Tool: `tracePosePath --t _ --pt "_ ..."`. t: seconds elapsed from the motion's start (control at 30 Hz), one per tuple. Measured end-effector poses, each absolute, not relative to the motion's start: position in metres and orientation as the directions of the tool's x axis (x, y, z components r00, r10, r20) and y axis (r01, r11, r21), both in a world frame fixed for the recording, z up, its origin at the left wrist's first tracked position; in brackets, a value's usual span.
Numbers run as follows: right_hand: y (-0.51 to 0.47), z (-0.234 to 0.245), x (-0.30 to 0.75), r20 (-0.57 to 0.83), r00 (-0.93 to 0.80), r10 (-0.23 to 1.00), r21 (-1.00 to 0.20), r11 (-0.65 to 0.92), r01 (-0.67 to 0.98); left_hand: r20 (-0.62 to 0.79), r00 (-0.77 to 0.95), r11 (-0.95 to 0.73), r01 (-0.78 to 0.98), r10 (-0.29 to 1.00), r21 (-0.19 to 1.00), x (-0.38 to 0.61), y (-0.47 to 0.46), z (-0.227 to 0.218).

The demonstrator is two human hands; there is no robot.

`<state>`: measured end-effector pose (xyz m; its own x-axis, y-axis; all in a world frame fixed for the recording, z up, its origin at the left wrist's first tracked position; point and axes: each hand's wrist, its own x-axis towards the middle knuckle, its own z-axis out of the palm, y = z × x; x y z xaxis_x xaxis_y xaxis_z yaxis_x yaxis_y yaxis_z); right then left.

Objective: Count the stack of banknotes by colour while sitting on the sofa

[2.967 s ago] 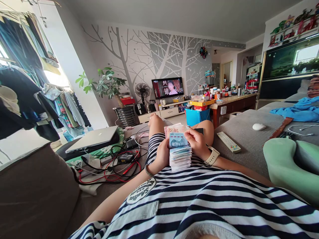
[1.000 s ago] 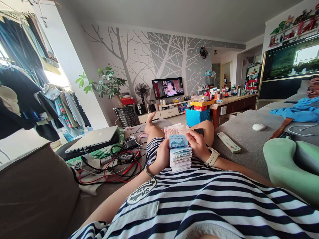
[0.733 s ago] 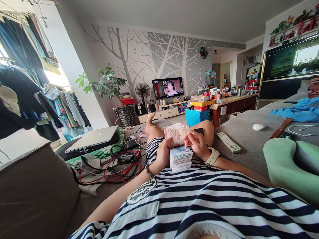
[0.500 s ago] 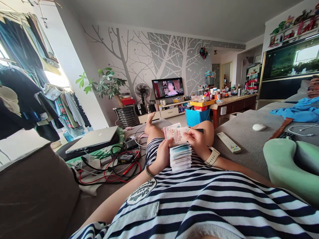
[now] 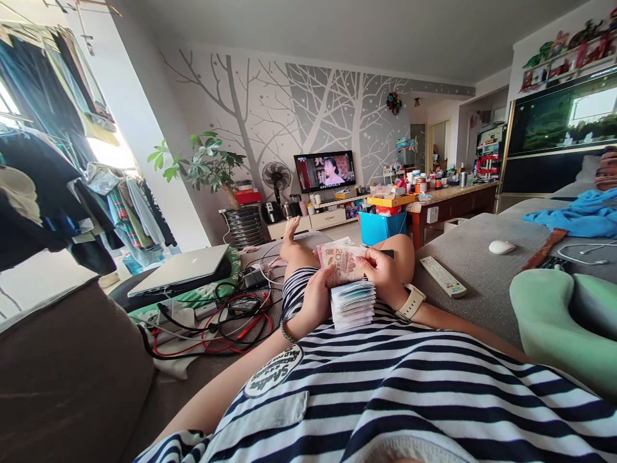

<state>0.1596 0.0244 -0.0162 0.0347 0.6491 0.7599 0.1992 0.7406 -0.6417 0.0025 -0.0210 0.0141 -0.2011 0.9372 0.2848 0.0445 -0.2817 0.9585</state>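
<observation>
My left hand (image 5: pixel 317 294) is closed round the left side of a bundle of banknotes (image 5: pixel 343 265), its thumb pressed on the face of the front note. That note is brownish and reads 20; pinkish notes show behind it. The notes' lower ends (image 5: pixel 353 306) bend down toward my body in a thick, layered fan with bluish edges. At the right side of the bundle, my right hand (image 5: pixel 384 275) pinches the upper corner between thumb and fingers. A dark object edge shows just behind my right hand; I cannot tell what it is.
On the sofa to the right lie a remote control (image 5: pixel 442 276), a white mouse (image 5: pixel 501 247) and a green neck pillow (image 5: pixel 544 315). Tangled cables (image 5: pixel 231 315) and a silver laptop (image 5: pixel 180 270) are at the left. A blue box (image 5: pixel 383 227) stands beyond my legs.
The fanned lower ends of the notes have shifted slightly right and up. The front note is tilted a little more, and both hands keep their hold.
</observation>
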Motion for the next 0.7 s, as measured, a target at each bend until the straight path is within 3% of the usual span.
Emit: tracePosePath --t 0.3,0.5,0.7 --pt "0.013 -0.011 0.159 0.779 0.055 0.625 -0.627 0.772 0.107 0.425 -0.158 -0.354 0.343 0.891 0.87 -0.003 -0.025 0.019" --pt "0.011 -0.012 0.159 0.774 0.01 0.634 -0.632 0.771 0.073 0.454 -0.128 -0.376 0.391 0.882 0.84 -0.008 -0.013 0.008" --pt "0.011 -0.011 0.159 0.776 -0.005 0.631 -0.63 0.774 0.065 0.544 -0.06 -0.444 0.508 0.837 0.738 -0.011 -0.016 0.007"
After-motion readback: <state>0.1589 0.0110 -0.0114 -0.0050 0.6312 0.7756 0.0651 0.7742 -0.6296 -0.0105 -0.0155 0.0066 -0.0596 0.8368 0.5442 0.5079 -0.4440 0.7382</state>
